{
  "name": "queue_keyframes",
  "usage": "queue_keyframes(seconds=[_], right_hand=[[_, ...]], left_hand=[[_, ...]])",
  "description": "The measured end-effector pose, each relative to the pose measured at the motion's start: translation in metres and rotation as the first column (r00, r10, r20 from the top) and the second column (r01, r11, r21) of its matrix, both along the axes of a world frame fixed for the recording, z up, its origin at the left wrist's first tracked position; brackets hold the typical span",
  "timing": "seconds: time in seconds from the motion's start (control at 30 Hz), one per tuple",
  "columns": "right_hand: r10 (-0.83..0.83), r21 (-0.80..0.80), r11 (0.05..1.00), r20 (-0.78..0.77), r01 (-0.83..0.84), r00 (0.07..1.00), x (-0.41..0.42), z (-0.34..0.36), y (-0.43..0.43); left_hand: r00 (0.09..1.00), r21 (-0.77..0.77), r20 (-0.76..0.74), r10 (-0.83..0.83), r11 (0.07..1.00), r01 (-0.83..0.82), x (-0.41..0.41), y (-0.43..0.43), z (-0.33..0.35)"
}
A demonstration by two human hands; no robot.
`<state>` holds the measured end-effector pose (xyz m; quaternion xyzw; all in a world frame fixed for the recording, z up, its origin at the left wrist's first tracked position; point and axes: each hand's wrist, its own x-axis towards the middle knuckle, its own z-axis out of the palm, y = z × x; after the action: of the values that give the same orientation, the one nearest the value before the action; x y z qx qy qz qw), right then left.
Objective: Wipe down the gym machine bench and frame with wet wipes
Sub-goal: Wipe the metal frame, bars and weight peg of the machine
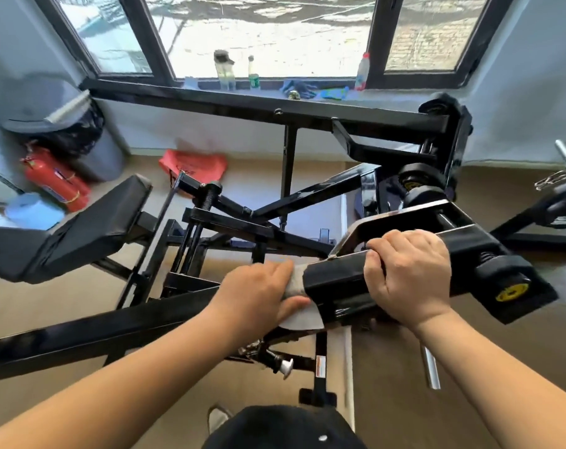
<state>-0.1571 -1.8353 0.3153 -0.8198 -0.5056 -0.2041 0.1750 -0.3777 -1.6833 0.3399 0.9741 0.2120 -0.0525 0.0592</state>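
Beige gym flooring (64,306) below a dark-framed window (268,34). Pressing a crumpled grey-white wet wipe (302,319) onto the black steel frame arm (336,280), left grip (259,293) clasping it; right grip (411,277) curled over that arm alongside.

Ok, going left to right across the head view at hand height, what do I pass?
Black bench pad → left hand → wet wipe it pinches → right hand gripping the frame bar → yellow end cap.
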Motion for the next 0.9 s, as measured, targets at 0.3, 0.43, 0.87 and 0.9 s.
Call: queue_keyframes(seconds=[0.3,0.43,0.87,0.9], right_hand=[[0.05,0.045,0.998,-0.03,-0.048,0.998,0.001,-0.004,0.0],[0.017,0.009,1.0,-0.014,-0.017,1.0,0.002,-0.004,0.002],[0.101,-0.073,0.99,-0.212,-0.119,0.972,0.022,0.05,-0.025],[0.047,-0.078,0.995,-0.107,-0.056,0.993,0.03,0.06,-0.029]], left_hand=[[0.995,-0.012,0.088,0.055,0.998,-0.054,0.049,-0.041,-0.012],[0.994,0.161,0.022,-0.106,0.982,0.101,0.029,-0.039,-0.024],[0.988,0.041,-0.022,-0.153,0.987,0.153,0.065,-0.05,-0.015],[0.988,0.032,-0.035,-0.15,0.988,0.151,0.071,-0.051,-0.01]])
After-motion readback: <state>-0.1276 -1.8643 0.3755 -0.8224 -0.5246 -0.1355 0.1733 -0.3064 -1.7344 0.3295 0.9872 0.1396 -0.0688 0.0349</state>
